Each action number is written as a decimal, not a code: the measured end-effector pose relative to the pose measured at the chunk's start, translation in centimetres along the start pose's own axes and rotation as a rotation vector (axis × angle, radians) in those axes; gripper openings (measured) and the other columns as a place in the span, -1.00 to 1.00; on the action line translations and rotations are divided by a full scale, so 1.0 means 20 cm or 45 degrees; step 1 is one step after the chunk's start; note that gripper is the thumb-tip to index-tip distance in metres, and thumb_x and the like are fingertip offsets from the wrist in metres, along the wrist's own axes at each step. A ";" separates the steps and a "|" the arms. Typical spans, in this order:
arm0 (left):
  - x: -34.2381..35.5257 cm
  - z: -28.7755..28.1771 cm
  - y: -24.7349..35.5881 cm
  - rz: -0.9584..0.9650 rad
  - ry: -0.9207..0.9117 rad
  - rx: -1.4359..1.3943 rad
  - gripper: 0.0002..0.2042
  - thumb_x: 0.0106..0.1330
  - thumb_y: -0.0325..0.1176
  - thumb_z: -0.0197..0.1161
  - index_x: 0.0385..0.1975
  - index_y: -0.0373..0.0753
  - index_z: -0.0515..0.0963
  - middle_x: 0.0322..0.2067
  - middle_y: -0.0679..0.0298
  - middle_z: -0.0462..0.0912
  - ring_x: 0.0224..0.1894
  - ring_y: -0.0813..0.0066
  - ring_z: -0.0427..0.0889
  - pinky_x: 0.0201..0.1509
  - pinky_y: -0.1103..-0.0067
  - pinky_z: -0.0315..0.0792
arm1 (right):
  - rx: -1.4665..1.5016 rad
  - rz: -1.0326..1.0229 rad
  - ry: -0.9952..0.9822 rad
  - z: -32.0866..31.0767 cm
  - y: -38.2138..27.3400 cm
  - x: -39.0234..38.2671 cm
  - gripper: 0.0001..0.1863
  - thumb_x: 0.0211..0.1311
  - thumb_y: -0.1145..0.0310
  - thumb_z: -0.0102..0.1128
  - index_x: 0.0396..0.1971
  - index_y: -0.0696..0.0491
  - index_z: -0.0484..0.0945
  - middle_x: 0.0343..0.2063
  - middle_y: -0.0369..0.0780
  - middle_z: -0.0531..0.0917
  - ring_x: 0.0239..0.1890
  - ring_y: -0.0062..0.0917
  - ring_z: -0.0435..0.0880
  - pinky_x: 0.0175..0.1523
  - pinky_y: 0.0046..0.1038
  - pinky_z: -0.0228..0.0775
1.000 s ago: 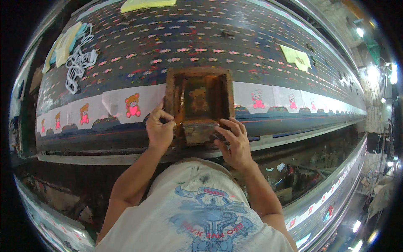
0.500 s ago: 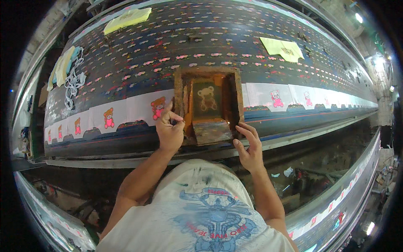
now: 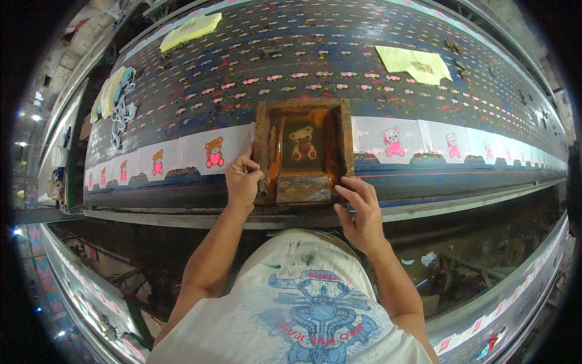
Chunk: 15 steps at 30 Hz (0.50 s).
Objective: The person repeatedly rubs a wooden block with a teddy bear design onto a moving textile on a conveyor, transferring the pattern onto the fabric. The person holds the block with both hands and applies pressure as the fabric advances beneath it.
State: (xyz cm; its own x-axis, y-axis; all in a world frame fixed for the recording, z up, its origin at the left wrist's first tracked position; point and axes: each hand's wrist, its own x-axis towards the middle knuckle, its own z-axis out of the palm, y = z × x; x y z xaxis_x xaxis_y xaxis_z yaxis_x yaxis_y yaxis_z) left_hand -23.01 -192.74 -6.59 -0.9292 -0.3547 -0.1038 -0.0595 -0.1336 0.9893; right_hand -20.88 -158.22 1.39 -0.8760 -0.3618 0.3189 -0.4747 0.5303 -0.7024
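Currently, a wooden frame [image 3: 347, 136] is set flat on the long dark table [image 3: 227, 115], approx. mid-view, close to the near edge & across the row of white fabric pieces. Inside it, a mesh panel [image 3: 293, 165] w/ a pale bear figure can be seen; a flat worn block [image 3: 303, 189] is tilted/laid against the near end of the frame, just below the mesh.

The L hand [image 3: 244, 185] is held at the frame's L side, nr the near corner, w/ thumb & index tips brought together and the other fingers curled; whether the frame's wall is pinched btwn them can't be told. The R hand [image 3: 362, 212] is placed at the near R corner, w/ index tip close to or on the wood (contact unclear) and thumb spread apart from the fingers; nothing is seen clamped there.

To the L of the frame, fabric pieces are printed w/ brown-&-pink bears, e.g. the nearest bear print [image 3: 214, 153]; to the R, pink-&-white ones are shown, e.g. another bear print [image 3: 393, 142]. Farther back, a yellow stack [image 3: 191, 31], a yellow cloth [image 3: 414, 65] & white cords [image 3: 123, 115] are laid out on the table.
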 end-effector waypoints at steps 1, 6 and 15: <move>0.00 0.00 0.00 -0.005 -0.002 0.019 -0.69 0.13 -0.84 0.30 -0.27 -0.24 0.57 0.62 -0.09 0.59 0.44 0.31 0.69 0.54 0.42 0.45 | -0.046 -0.042 -0.016 0.01 -0.01 0.02 -0.47 0.32 0.42 0.65 0.30 0.04 0.78 0.37 -0.03 0.73 0.46 0.04 0.66 0.52 0.04 0.53; 0.00 0.00 -0.03 0.001 0.013 0.107 -0.71 0.13 -0.83 0.31 -0.30 -0.23 0.57 0.59 -0.06 0.63 0.24 0.44 0.73 0.40 0.44 0.51 | -0.131 -0.297 -0.215 0.09 -0.08 0.13 -0.45 0.24 0.31 0.70 0.25 0.00 0.79 0.30 -0.11 0.74 0.46 -0.04 0.66 0.49 0.03 0.53; 0.00 0.02 -0.04 -0.054 0.104 0.235 -0.45 0.17 -0.69 0.40 0.24 -0.33 0.78 -0.30 0.50 0.66 -0.22 0.70 0.58 0.09 0.64 0.49 | -0.416 -0.371 -0.627 0.08 -0.16 0.36 -0.49 0.30 0.52 0.37 0.27 0.11 0.77 0.22 -0.07 0.77 0.23 -0.09 0.73 0.36 -0.05 0.61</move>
State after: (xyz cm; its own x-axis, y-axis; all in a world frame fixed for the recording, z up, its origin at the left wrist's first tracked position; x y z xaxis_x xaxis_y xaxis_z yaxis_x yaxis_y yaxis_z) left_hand -23.14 -192.22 -7.37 -0.8924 -0.4269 -0.1464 -0.1709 0.0194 0.9851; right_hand -25.57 -163.87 4.97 -0.6034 -0.7930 0.0838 -0.7558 0.5352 -0.3772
